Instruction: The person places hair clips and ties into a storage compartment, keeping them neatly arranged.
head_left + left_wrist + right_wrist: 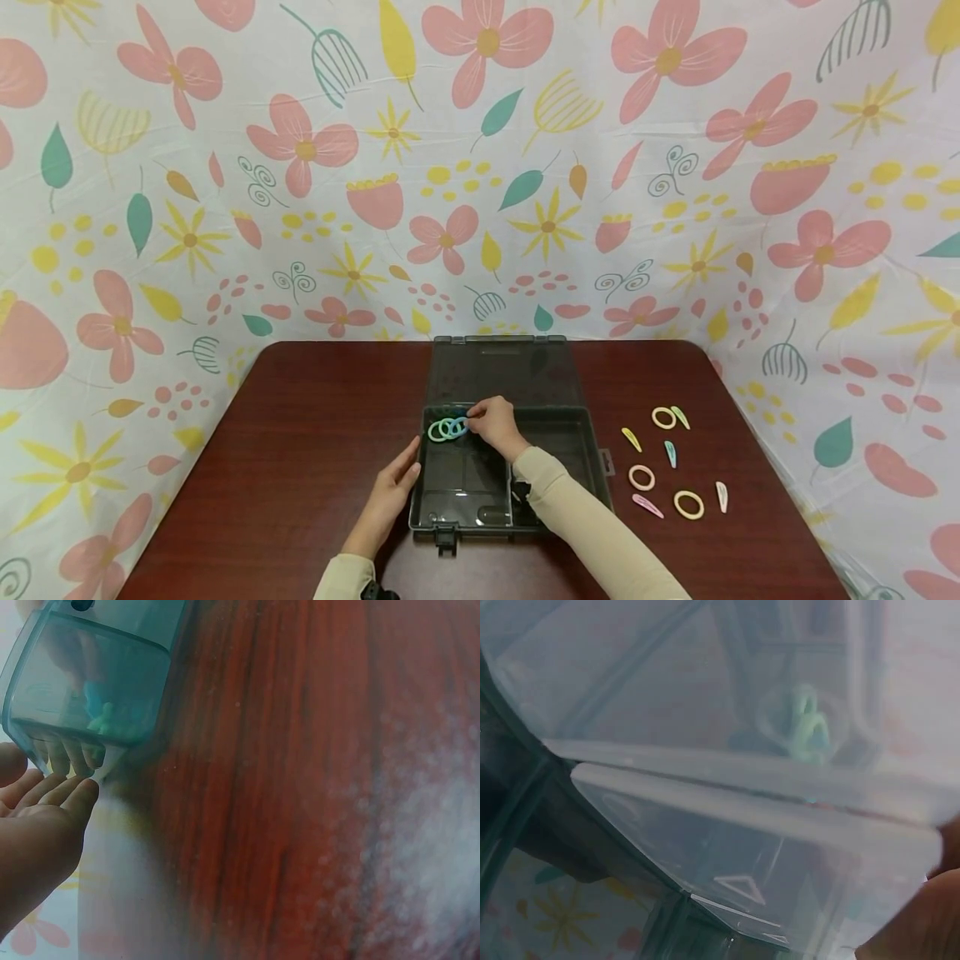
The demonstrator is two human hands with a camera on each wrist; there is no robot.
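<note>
A dark see-through organizer box (461, 530) lies on the table with its lid (504, 371) folded back. My right hand (497, 425) reaches into the far left compartment and pinches a blue hair tie (457, 427) between thumb and fingertips. Pale green hair ties (437, 431) lie beside it, overlapping it; in the right wrist view, green hair ties (810, 735) show through the clear plastic, while most of the hand is out of sight. My left hand (388, 496) rests against the box's left wall, and the left wrist view shows its fingers (71, 791) extended along the side.
To the box's right lie pale yellow hair ties (688, 505) and several snap hair clips, among them a pink clip (647, 506), a blue clip (671, 454) and a white clip (722, 497). A clear divider (511, 492) splits the box. Behind the table (322, 417) hangs a flowered cloth (480, 183).
</note>
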